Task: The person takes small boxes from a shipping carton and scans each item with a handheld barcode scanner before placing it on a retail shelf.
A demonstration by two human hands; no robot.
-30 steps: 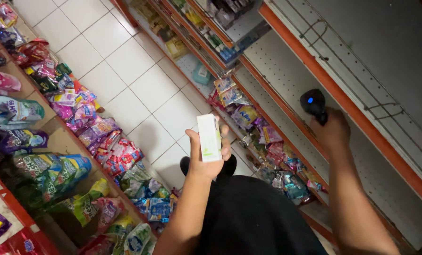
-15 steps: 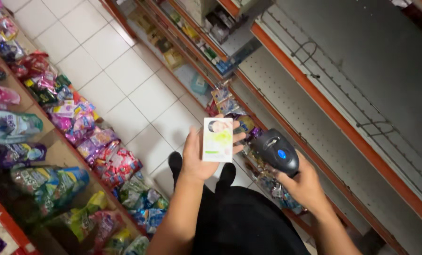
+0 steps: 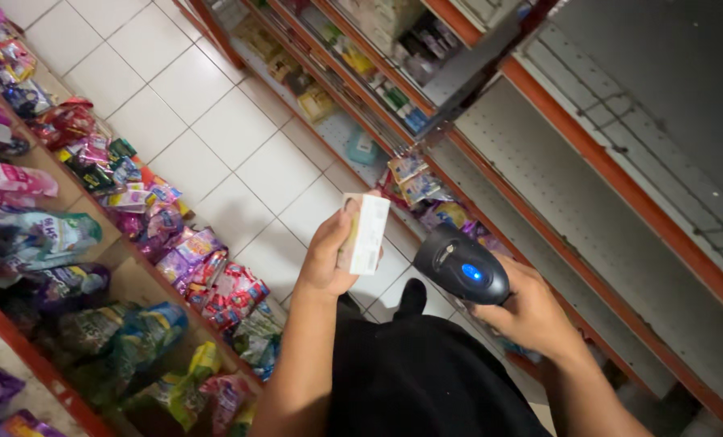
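The left hand [image 3: 327,260] grips a small white box [image 3: 365,233] upright, fingers wrapped round it. The right hand [image 3: 531,311], just beside, clasps a black scanner [image 3: 461,265] whose head points toward the box.

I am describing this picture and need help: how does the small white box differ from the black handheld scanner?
The small white box is pale, flat and rectangular; the black handheld scanner is dark, rounded and shows a blue light. The left hand holds the box upright; the right hand holds the scanner, tilted toward the box. Both are held over the white tiled floor.

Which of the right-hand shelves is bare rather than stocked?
The grey perforated shelf beside the scanner, edged in orange; those farther up the aisle hold packets.
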